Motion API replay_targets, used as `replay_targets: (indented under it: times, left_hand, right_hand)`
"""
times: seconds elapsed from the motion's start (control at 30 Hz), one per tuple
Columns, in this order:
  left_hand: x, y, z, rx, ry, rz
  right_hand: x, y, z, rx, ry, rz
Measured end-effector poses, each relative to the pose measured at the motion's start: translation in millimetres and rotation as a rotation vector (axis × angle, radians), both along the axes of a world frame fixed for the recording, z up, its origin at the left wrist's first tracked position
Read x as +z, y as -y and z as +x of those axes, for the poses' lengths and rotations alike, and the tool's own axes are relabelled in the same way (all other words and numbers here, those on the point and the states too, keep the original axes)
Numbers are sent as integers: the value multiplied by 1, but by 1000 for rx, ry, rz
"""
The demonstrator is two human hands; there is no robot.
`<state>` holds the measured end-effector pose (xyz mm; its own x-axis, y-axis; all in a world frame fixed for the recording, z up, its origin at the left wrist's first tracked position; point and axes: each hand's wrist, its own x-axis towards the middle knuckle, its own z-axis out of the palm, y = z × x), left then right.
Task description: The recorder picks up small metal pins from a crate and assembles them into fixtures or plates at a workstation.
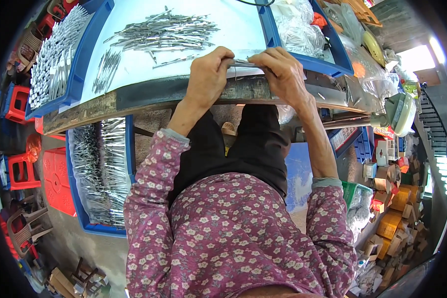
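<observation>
Blue tray (87,44) of metal pins (164,32)

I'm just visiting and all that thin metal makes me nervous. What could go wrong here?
1. Both hands, the left hand and right hand, pinch a small metal piece right at the table edge; if it slips, it may drop onto the lap.
2. The loose pile of thin metal pieces looks pointed; reaching in could prick fingers.
3. The blue tray of metal pieces sits low beside the knee, so it might get bumped.
</observation>
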<state>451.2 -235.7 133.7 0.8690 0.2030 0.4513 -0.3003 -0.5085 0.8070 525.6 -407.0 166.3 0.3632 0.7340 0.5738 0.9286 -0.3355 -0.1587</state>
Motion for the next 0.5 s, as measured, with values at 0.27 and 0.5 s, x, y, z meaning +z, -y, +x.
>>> replay_targets:
  times: [0.27, 0.5]
  left_hand:
    - [-31, 11, 20, 248, 198, 251]
    - [-29, 12, 17, 197, 108, 165]
  right_hand:
    - [-23, 2, 24, -33, -44, -43]
    - [-2, -32, 15, -56, -861, 526]
